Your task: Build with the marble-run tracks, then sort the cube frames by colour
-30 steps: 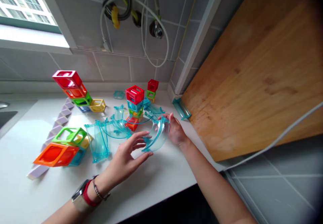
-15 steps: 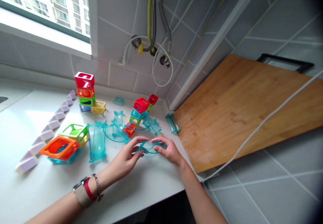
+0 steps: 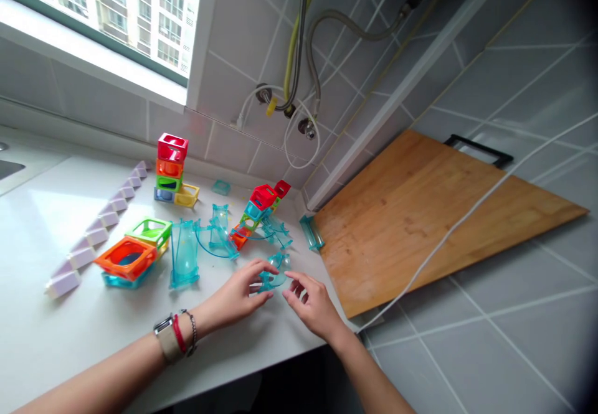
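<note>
Left hand (image 3: pixel 240 294) pinches a curved teal track piece (image 3: pixel 273 272) on the white counter (image 3: pixel 56 333); right hand (image 3: pixel 314 303) open beside it. Block towers (image 3: pixel 170 168) stand; most track segments (image 3: pixel 184 253) appear unjoined.

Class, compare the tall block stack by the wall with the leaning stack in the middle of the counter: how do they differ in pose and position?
The tall block stack stands upright near the tiled wall; the leaning stack tilts to the left. A yellow block sits beside the tall block stack's base, whereas clear teal track pieces surround the leaning stack, which is closer to the hands. Both are topped by a red block and rest on the white counter.
</note>
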`<state>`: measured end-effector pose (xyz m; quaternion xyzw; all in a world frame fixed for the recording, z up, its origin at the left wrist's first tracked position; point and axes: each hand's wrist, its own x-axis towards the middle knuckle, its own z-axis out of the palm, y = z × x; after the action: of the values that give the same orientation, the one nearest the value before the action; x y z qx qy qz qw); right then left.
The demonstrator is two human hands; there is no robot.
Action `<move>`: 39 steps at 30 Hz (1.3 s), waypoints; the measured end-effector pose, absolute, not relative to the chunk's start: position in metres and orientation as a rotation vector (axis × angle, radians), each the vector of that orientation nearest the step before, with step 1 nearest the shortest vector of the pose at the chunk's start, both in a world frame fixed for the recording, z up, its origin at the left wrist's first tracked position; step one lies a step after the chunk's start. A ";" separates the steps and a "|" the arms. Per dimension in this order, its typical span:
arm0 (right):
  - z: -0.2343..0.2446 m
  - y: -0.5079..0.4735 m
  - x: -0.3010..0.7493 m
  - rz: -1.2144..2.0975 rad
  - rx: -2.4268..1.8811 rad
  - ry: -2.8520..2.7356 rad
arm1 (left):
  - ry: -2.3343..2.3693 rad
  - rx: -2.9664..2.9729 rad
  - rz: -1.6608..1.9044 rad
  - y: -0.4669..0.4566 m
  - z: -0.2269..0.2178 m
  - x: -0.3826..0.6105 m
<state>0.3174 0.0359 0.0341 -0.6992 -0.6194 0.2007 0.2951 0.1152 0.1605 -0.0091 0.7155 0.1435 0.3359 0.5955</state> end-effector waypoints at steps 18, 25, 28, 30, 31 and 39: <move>0.036 0.035 0.353 0.293 -2.267 -1.675 | 0.254 1.669 0.379 0.156 0.002 0.111; 0.049 0.035 0.401 0.071 -2.619 -1.650 | 0.286 1.736 0.344 0.158 0.000 0.111; 0.052 0.038 0.409 -0.010 -2.740 -1.654 | 0.282 1.748 0.341 0.158 -0.001 0.112; 0.055 0.042 0.408 -0.055 -2.806 -1.657 | 0.283 1.758 0.343 0.158 -0.002 0.112; 0.056 0.044 0.407 -0.074 -2.830 -1.660 | 0.285 1.764 0.344 0.159 -0.001 0.112; 0.057 0.058 0.399 -0.090 -2.848 -1.693 | 0.311 1.786 0.358 0.159 0.000 0.111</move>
<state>0.3991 0.0584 0.0570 -0.8560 -0.5089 -0.0272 -0.0863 0.1114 0.1587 0.0002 0.7713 0.1345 0.1548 0.6025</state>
